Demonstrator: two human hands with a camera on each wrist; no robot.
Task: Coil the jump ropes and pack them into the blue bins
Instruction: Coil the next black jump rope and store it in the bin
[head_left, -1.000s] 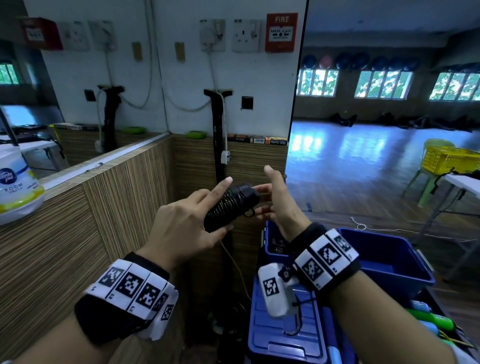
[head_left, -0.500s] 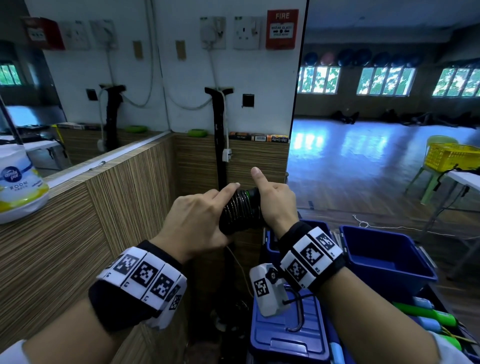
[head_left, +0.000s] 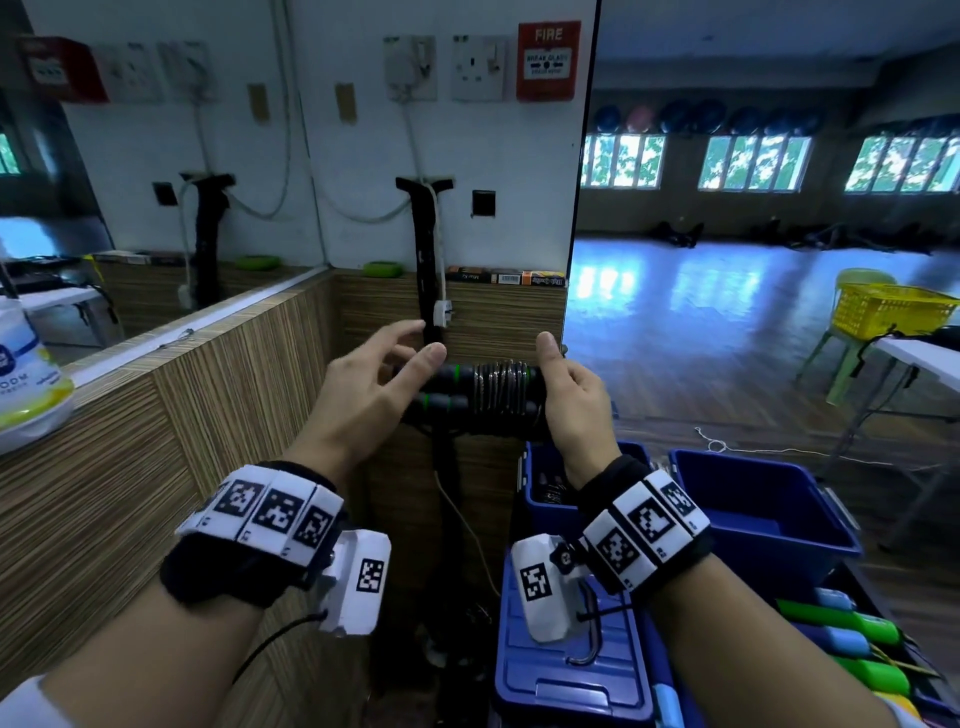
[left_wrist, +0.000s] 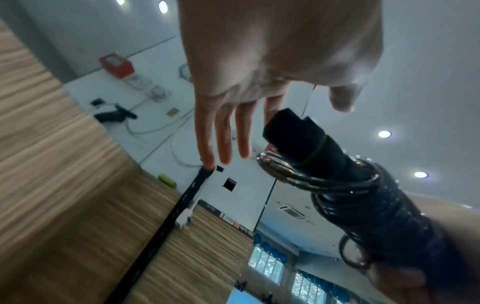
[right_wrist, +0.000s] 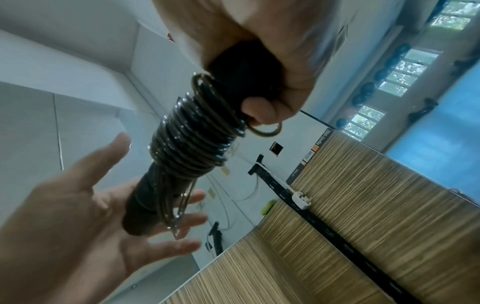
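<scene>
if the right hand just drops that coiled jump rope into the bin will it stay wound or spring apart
The jump rope probably loosens: loops near its free end already sag off the handles. Its two handles look stiff, so the bundle should land as one piece. The right hand alone grips it; the left hand is spread open beside it.

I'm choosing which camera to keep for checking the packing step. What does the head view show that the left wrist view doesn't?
Only the head view shows the blue bins below the hands, the yellow basket, and the right hand gripping the bundle's end. Only the left wrist view shows the left hand from beneath, fingers straight, and the ceiling lights. Both show the coiled jump rope wound round its black handles.
</scene>
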